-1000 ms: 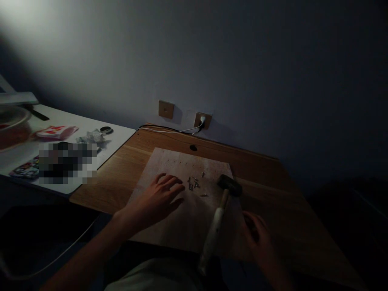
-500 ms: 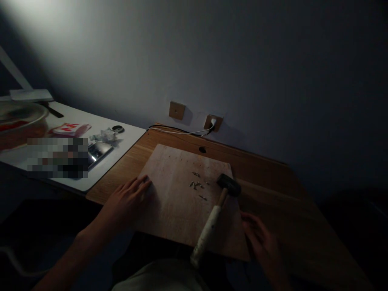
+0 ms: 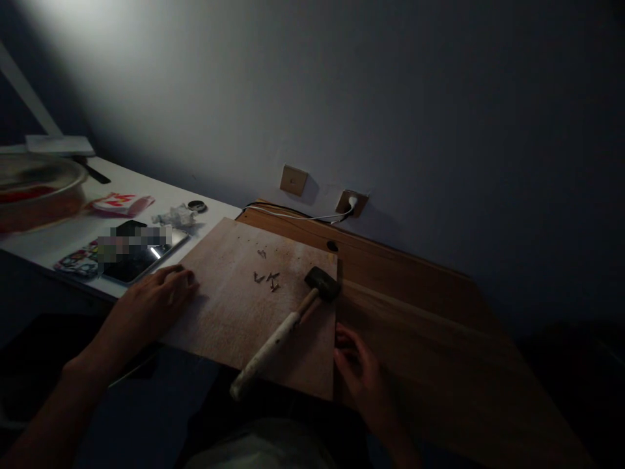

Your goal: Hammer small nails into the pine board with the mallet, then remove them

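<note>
A flat wooden board (image 3: 219,312) lies on the wooden table, its near edge jutting over the table's front. My left hand (image 3: 159,296) is closed on its left edge, the fingers curled over the top. At the opposite edge, my right hand (image 3: 359,365) grips the board with bent fingers; part of that grip is in shadow. A mallet (image 3: 271,348) with a black head and a worn white handle rests diagonally across the board. Several small screws (image 3: 272,280) are scattered left of the mallet's head. A row of small dark holes runs near the far edge.
On the left, a white table (image 3: 141,179) bears a phone (image 3: 129,260), a crumpled clear wrapper (image 3: 173,216), a red-and-white packet (image 3: 122,204) and a large clear tub (image 3: 43,202). Behind the wooden table (image 3: 415,312), a white cable (image 3: 293,215) runs to a wall socket (image 3: 352,203).
The board has slid left with both hands on it, carrying the mallet and screws along. Its left part now reaches the white table. The screws have shifted a little on the board.
</note>
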Demonstrator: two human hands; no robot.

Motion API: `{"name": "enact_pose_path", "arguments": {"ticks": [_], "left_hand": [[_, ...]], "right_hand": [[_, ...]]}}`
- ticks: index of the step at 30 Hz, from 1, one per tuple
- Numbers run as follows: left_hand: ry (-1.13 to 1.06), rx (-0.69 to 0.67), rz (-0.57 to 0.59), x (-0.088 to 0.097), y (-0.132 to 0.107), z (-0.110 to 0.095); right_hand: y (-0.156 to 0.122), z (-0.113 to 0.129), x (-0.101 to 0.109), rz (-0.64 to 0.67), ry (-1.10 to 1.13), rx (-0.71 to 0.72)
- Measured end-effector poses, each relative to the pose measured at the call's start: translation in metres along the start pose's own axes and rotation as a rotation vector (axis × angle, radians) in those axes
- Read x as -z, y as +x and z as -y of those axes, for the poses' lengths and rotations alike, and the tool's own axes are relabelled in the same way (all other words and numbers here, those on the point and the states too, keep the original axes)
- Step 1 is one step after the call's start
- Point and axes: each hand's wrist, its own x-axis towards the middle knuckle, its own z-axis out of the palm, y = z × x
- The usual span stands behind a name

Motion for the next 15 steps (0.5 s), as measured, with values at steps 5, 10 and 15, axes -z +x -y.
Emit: {"name": "enact_pose_path", "arguments": {"ticks": [5, 10, 15], "left_hand": [[0.023, -0.061, 0.025, -0.002, 0.002, -0.011], [0.028, -0.056, 0.09, 0.002, -0.003, -0.038], [0.062, -0.208, 0.161, -0.005, -0.017, -0.074]], "right_hand": [[0.002, 0.0, 0.003, 0.001, -0.074, -0.036], [0.002, -0.004, 0.022, -0.078, -0.088, -0.068], [-0.007, -0.021, 0.061, -0.178, -0.076, -0.117]]}}
